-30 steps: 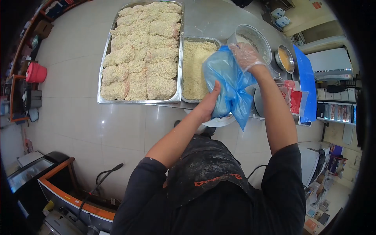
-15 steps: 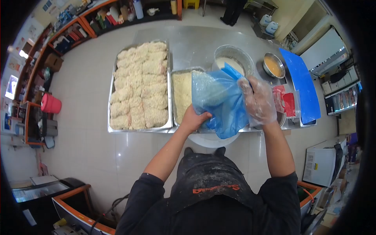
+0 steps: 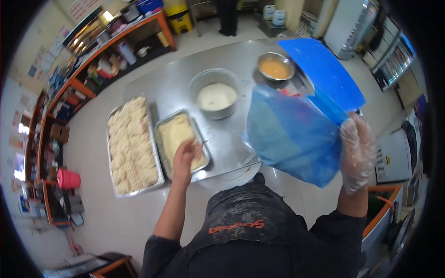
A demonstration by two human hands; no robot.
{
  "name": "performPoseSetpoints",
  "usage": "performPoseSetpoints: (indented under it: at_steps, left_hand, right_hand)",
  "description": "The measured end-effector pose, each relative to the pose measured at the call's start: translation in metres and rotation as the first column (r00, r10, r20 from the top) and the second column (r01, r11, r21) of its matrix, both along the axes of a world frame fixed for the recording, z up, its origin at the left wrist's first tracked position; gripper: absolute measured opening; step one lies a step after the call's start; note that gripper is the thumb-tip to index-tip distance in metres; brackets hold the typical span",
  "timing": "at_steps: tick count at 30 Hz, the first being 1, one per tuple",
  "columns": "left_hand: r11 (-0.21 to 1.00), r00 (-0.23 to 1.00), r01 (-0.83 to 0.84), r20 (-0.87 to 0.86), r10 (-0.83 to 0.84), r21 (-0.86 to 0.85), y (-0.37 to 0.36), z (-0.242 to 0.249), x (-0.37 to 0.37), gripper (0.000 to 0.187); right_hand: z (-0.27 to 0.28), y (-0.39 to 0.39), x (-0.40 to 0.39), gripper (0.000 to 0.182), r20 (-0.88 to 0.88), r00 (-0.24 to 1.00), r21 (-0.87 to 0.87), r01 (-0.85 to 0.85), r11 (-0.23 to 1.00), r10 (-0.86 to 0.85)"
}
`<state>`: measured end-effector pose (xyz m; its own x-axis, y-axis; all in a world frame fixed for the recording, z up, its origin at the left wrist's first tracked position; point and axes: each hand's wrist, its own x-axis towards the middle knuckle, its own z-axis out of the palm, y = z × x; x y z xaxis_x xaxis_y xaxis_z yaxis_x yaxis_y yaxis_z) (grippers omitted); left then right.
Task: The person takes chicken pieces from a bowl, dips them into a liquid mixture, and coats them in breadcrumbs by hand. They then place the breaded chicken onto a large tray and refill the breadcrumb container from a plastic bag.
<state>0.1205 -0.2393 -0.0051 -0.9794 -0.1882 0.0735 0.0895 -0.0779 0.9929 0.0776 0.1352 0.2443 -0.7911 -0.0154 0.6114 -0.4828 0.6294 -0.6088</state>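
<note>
My right hand (image 3: 357, 150), in a clear plastic glove, is closed on one end of a blue plastic bag (image 3: 292, 136). The bag is spread out to the left of that hand, above the table's front edge. My bare left hand (image 3: 189, 155) is over the small metal tray (image 3: 207, 160) of pale crumbs (image 3: 175, 134). Its fingers are slightly bent and apart, and nothing shows in them. Left of this tray lies a larger tray (image 3: 159, 178) filled with rows of crumb-coated pieces (image 3: 132, 148).
A metal pot (image 3: 215, 113) of whitish batter stands behind the crumb tray. Farther right are a steel bowl (image 3: 276, 67) of orange liquid and a blue board (image 3: 324, 69). Something red is partly hidden behind the bag. Another person's legs (image 3: 228, 18) show beyond the table (image 3: 171, 69).
My left hand has let go of the blue bag and moved left over the crumb tray. My right hand has carried the bag to the right. The head view has turned.
</note>
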Motion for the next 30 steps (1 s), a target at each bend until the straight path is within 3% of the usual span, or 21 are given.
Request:
performPoseSetpoints:
  at_steps: [1,3,5,7,8,9,11,13,14,15,18,21,25,28,29,30]
  left_hand:
    - [0.976,0.986,-0.054,0.167,0.018,0.212,0.013,-0.015,0.011,0.067]
    - [0.852,0.976,-0.042,0.202,-0.076,0.522,0.044,-0.034,0.047,0.063]
    - [0.875,0.94,-0.107,0.335,-0.066,0.472,0.066,-0.058,0.075,0.064]
    - [0.979,0.856,-0.118,0.517,0.015,0.166,0.072,-0.105,0.111,0.071]
    - [0.986,0.817,-0.139,0.573,0.059,0.096,0.078,-0.12,0.128,0.062]
    - [0.994,0.68,-0.09,0.725,0.108,-0.064,0.083,-0.125,0.142,0.06]
    - [0.867,0.649,0.226,0.733,0.205,-0.443,0.064,-0.213,0.216,0.061]
    - [0.8,0.502,0.388,0.833,0.233,-0.458,0.073,-0.216,0.261,0.062]
    - [0.84,0.397,0.389,0.892,0.218,-0.379,0.081,-0.206,0.28,0.062]
    - [0.872,0.312,0.381,0.93,0.192,-0.307,0.092,-0.197,0.293,0.062]
    - [0.947,0.116,0.289,0.987,0.111,-0.14,0.113,-0.179,0.324,0.064]
    - [0.996,-0.006,0.065,0.998,0.062,-0.061,0.132,-0.163,0.328,0.066]
    - [0.958,-0.059,-0.284,0.998,0.019,-0.035,0.144,-0.152,0.299,0.07]
    - [0.911,-0.074,-0.407,0.996,0.046,-0.073,0.142,-0.157,0.294,0.073]
    - [0.895,-0.076,-0.438,0.996,0.054,-0.081,0.143,-0.161,0.297,0.074]
    - [0.911,-0.091,-0.405,0.995,0.043,-0.076,0.142,-0.168,0.302,0.075]
  right_hand:
    - [0.005,0.029,0.003,0.032,0.115,0.993,-0.063,0.018,0.998,-0.01]
    - [0.009,0.083,-0.002,0.032,0.397,0.917,-0.057,0.054,0.997,-0.027]
    - [-0.016,0.102,-0.011,0.033,0.262,0.936,0.06,0.226,0.972,-0.234]
    - [-0.039,0.148,-0.046,0.034,0.544,0.839,0.141,-0.059,0.988,-0.027]
    - [-0.052,0.171,-0.061,0.034,0.667,0.742,0.138,-0.219,0.966,0.073]
    - [-0.072,0.186,-0.07,0.034,0.71,0.699,0.085,-0.214,0.973,0.092]
    - [-0.103,0.211,-0.098,0.034,0.769,0.623,0.012,-0.238,0.971,0.143]
    - [-0.117,0.232,-0.123,0.034,0.63,0.772,0.047,-0.15,0.988,0.088]
    - [-0.125,0.238,-0.13,0.034,0.567,0.822,0.044,-0.096,0.994,0.054]
    - [-0.13,0.24,-0.138,0.035,0.573,0.819,-0.065,0.016,0.998,0.024]
    - [-0.128,0.238,-0.166,0.036,0.566,0.819,0.048,0.086,0.995,-0.098]
    - [-0.165,0.22,-0.186,0.038,0.423,0.892,0.126,0.114,0.985,-0.158]
    - [-0.185,0.191,-0.205,0.048,0.43,0.879,0.487,-0.036,0.872,-0.204]
    - [-0.139,0.155,-0.195,0.061,0.452,0.818,0.783,-0.173,0.598,-0.355]
    - [-0.139,0.153,-0.192,0.064,0.318,0.876,0.806,-0.048,0.59,-0.363]
    - [-0.132,0.132,-0.19,0.062,0.23,0.936,0.748,0.005,0.663,-0.266]
